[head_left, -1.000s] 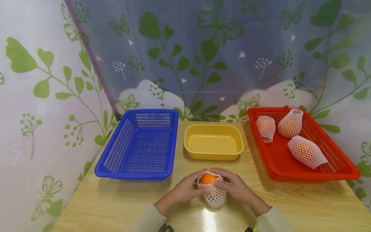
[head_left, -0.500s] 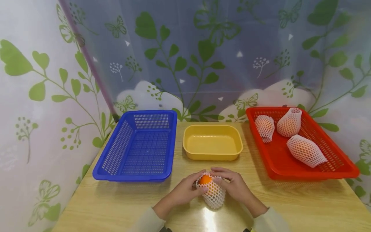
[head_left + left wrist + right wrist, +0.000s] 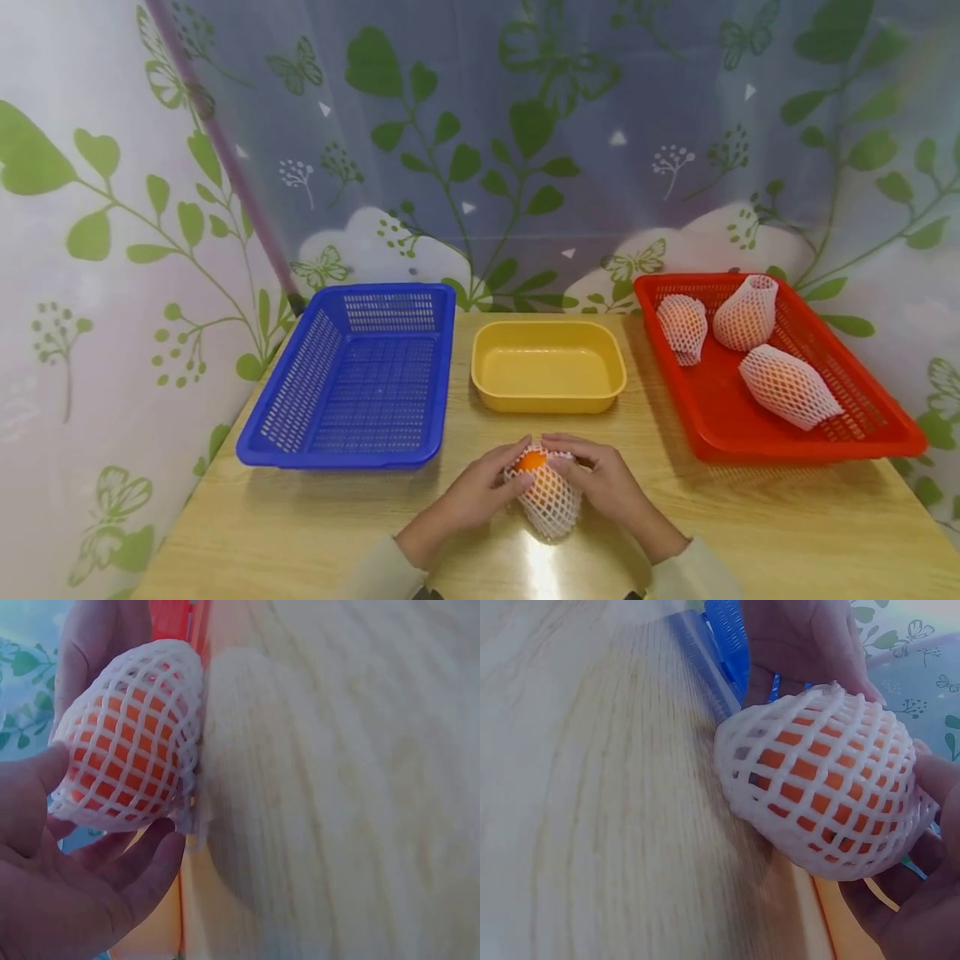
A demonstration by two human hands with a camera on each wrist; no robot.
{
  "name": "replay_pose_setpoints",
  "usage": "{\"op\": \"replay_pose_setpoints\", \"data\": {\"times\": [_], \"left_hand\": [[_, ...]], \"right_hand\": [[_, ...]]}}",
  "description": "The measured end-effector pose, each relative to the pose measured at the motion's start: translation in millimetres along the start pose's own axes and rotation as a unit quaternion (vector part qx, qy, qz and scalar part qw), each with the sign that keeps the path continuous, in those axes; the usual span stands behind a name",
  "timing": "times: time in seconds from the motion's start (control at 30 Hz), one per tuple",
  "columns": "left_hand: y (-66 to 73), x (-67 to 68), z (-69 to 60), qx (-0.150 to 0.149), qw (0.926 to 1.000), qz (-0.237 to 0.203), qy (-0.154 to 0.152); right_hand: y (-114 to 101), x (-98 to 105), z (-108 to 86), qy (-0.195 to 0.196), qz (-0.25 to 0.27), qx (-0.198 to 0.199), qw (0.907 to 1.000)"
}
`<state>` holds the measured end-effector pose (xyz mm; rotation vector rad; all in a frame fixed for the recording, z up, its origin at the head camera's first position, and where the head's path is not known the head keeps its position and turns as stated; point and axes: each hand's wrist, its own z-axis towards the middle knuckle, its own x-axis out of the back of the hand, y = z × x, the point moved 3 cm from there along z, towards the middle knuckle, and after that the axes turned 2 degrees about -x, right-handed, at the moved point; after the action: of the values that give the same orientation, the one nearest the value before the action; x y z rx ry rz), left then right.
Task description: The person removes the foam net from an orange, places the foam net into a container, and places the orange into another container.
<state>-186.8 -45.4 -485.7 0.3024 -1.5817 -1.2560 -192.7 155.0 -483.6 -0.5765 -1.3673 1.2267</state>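
Observation:
In the head view, an orange fruit (image 3: 532,460) sits in a white foam net sleeve (image 3: 553,507), bare at the sleeve's mouth and showing through the mesh below. My left hand (image 3: 480,490) grips it from the left, thumb on the net's side and fingers curving round the far edge. On the opposite side, my right hand (image 3: 606,483) holds it too, with the thumb on top near the mouth. The mesh (image 3: 124,750) wraps most of the fruit in the left wrist view. Loose net (image 3: 739,742) bulges past the fruit towards the wooden table in the right wrist view.
Beyond the hands stands a yellow tray (image 3: 548,403) with nothing in it. A blue basket (image 3: 341,459), also holding nothing, is at the left. At the right, a red basket (image 3: 810,448) contains three net-wrapped fruits (image 3: 787,387). A patterned curtain (image 3: 480,167) hangs behind.
More orange shows through the mesh and less is bare at the mouth, so the fruit sits deeper in the sleeve. Both hands keep their grip. The head view has shifted slightly.

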Motion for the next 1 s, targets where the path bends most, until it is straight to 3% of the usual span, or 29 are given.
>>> {"op": "replay_pose_setpoints", "data": {"times": [0.3, 0.5, 0.6, 0.73, 0.83, 1.0], "left_hand": [[3.0, -4.3, -0.7, 0.005, 0.9992, -0.007, 0.04], [5.0, -3.5, -0.1, 0.015, 0.9955, -0.052, 0.078], [8.6, -3.6, 0.6, 0.009, 0.9932, -0.034, 0.111], [13.4, -3.3, 1.6, 0.0, 0.9887, 0.024, 0.148], [14.3, -2.1, 1.1, 0.007, 0.9897, 0.034, 0.139], [11.1, -0.1, -1.5, 0.02, 0.997, -0.018, 0.072]], "right_hand": [[6.2, 0.5, 2.2, -0.032, 0.073, -0.03, 0.9964], [6.8, -0.8, 0.4, -0.055, 0.038, -0.057, 0.9962], [5.6, -0.5, -0.7, -0.061, 0.02, -0.06, 0.9961], [4.4, 0.6, -0.3, -0.064, 0.017, -0.054, 0.9963], [3.7, 0.9, 0.7, -0.07, 0.01, -0.045, 0.9965], [2.8, 2.3, 1.8, -0.075, 0.008, -0.044, 0.9962]]}}
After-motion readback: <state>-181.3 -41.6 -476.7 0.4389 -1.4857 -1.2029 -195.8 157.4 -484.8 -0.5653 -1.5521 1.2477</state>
